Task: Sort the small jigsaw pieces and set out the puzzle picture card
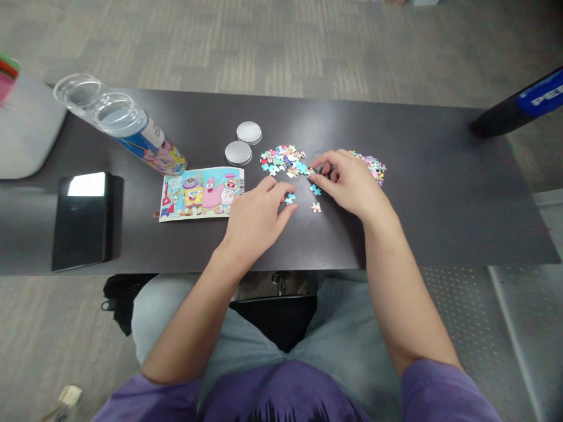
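My left hand (pixel 258 217) rests low over the table, thumb and index finger apart on either side of a small light-blue puzzle piece (pixel 290 199). Thumb and index of my right hand (pixel 345 179) close on a small puzzle piece (pixel 310 172) at the right edge of a loose pile of pieces (pixel 281 158). Just below those fingertips lies another blue piece (pixel 315 189), and nearer me a pale piece (pixel 316 207). A second pile (pixel 373 167) is partly hidden behind my right hand.
A cartoon picture sheet (pixel 202 193) lies left of my left hand. Beyond it stand a printed tube (pixel 152 143) with clear plastic on top and two round silver lids (pixel 248 132). A black box (pixel 82 220) is far left; a dark cylinder (pixel 514 111) stands far right on the table (pixel 448 193).
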Demonstrator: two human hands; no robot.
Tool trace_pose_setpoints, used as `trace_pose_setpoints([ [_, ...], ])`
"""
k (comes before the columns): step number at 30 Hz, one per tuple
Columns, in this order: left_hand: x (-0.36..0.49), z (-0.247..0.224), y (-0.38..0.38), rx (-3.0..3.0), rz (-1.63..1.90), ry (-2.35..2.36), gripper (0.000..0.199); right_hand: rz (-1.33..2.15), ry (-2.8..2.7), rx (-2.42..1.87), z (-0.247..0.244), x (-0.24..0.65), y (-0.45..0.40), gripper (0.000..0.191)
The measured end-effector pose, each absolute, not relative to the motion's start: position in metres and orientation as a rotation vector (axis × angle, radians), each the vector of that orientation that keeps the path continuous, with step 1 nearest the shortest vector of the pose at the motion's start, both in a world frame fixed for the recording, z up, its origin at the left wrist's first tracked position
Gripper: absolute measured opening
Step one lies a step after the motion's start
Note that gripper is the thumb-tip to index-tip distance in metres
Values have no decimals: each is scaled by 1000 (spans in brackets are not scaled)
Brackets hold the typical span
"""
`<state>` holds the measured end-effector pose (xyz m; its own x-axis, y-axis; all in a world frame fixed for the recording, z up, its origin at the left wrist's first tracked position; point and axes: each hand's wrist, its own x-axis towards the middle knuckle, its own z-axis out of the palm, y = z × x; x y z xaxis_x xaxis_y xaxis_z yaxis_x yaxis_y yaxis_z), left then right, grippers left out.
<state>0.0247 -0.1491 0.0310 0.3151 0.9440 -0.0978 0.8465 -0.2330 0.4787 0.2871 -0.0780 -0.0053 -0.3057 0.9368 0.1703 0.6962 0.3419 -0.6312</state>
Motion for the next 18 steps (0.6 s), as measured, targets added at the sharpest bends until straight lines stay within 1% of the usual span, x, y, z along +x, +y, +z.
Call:
trace_pose_setpoints([
  [4, 25, 32, -145, 2103, 338, 1603, 15, 717, -1994, -1417, -5, 286, -81, 18],
  [7, 26, 29, -144, 2091, 394, 1631, 12, 960, -1823, -1347, 0, 282, -85, 24],
  [10, 26, 23, -143, 2025, 516, 1651, 19, 1167, -1618, -1182, 10, 276, -94, 42],
  [13, 25, 17, -142, 1908, 765, 1491, 33, 1253, -1475, -1135, 22, 270, -105, 53],
  [16, 25, 15, -141, 1766, 958, 1261, 41, 1300, -1407, -1164, 28, 265, -114, 57],
  [18, 26, 14, -140, 1687, 1030, 1167, 49, 1309, -1412, -1191, 30, 262, -118, 54],
])
